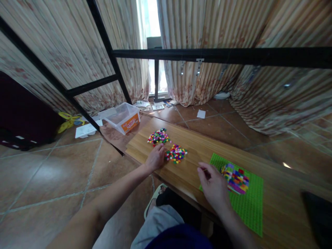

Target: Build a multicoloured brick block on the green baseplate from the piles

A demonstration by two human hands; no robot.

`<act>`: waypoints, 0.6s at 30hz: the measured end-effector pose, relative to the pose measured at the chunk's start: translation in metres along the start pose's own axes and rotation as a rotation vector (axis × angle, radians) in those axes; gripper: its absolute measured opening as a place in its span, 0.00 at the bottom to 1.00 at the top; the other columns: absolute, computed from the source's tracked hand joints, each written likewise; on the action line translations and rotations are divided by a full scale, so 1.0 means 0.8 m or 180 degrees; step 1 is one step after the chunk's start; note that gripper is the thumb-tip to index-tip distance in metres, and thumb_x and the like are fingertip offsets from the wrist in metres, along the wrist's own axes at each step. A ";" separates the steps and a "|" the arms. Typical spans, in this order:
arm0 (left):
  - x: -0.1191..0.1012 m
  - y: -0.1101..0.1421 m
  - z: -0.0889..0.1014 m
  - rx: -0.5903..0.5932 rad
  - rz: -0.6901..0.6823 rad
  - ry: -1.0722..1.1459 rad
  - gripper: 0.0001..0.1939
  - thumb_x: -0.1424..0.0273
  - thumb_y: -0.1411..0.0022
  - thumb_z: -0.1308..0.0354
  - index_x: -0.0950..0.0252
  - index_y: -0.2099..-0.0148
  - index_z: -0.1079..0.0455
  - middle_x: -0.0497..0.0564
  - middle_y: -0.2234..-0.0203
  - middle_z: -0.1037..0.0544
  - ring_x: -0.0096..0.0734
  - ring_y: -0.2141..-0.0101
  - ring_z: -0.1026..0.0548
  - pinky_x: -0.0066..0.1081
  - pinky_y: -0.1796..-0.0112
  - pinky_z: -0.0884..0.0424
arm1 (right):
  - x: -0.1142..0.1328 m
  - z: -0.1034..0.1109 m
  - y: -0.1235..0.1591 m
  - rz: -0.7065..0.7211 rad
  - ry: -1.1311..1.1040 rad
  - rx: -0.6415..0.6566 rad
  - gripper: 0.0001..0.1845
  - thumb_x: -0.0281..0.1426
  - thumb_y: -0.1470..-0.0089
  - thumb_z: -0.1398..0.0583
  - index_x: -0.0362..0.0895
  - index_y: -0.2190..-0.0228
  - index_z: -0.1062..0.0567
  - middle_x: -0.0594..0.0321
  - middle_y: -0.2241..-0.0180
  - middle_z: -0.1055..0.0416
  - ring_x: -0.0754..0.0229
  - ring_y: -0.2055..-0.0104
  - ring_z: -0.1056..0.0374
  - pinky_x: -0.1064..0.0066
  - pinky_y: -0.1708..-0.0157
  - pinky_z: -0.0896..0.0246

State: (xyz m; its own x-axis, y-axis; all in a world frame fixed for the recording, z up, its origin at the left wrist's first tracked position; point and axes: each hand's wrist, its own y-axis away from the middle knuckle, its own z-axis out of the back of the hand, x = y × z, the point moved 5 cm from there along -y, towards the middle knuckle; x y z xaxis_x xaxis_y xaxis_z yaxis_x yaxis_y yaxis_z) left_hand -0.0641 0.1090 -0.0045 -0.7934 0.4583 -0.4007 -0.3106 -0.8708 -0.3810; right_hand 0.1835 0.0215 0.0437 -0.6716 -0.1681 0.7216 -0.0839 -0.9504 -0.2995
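My left hand [156,157] rests on the wooden table at the edge of a pile of small coloured toy bricks [176,154]. Its fingers are curled together, and what they hold, if anything, is hidden. Just behind lies a second brick pile [158,136]. My right hand [214,183] hovers over the left part of a green baseplate [250,211], thumb and fingertips drawn together; anything between them is too small to make out. Beside this hand, a multicoloured patch of joined bricks [237,180] covers part of the baseplate.
An open clear plastic box [121,119] with an orange label stands past the table's [192,173] left end. A dark flat object [316,214] lies at the right. Black metal bars [220,54] cross in front of curtains. A dark suitcase [23,114] stands far left.
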 end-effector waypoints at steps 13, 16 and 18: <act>-0.004 -0.006 -0.010 0.0403 -0.0216 0.0114 0.30 0.72 0.41 0.40 0.66 0.37 0.38 0.63 0.43 0.29 0.51 0.42 0.32 0.51 0.40 0.34 | -0.035 -0.106 -0.078 -0.0112 0.0992 0.0448 0.14 0.35 0.38 0.48 0.44 0.63 0.23 0.56 0.63 0.28 0.57 0.60 0.34 0.65 0.57 0.41; -0.007 -0.008 -0.010 0.0505 -0.0334 0.0211 0.34 0.72 0.41 0.41 0.68 0.33 0.42 0.65 0.38 0.33 0.51 0.38 0.35 0.51 0.38 0.37 | -0.038 -0.103 -0.066 -0.0023 0.0850 0.0487 0.15 0.36 0.38 0.49 0.44 0.64 0.24 0.57 0.63 0.29 0.57 0.60 0.33 0.65 0.57 0.41; -0.008 -0.008 -0.010 0.0554 -0.0377 0.0271 0.35 0.73 0.40 0.42 0.69 0.32 0.44 0.65 0.35 0.35 0.50 0.36 0.36 0.50 0.36 0.38 | -0.041 -0.098 -0.053 0.0007 0.0800 0.0523 0.15 0.37 0.38 0.49 0.44 0.64 0.24 0.56 0.63 0.29 0.57 0.60 0.33 0.65 0.58 0.40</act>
State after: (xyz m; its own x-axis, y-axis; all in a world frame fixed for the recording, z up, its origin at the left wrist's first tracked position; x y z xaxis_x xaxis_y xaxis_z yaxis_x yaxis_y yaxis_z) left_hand -0.0532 0.1133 -0.0061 -0.7013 0.5661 -0.4333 -0.4905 -0.8242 -0.2829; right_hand 0.1513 0.0879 -0.0163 -0.8346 -0.1195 0.5377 0.0242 -0.9832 -0.1810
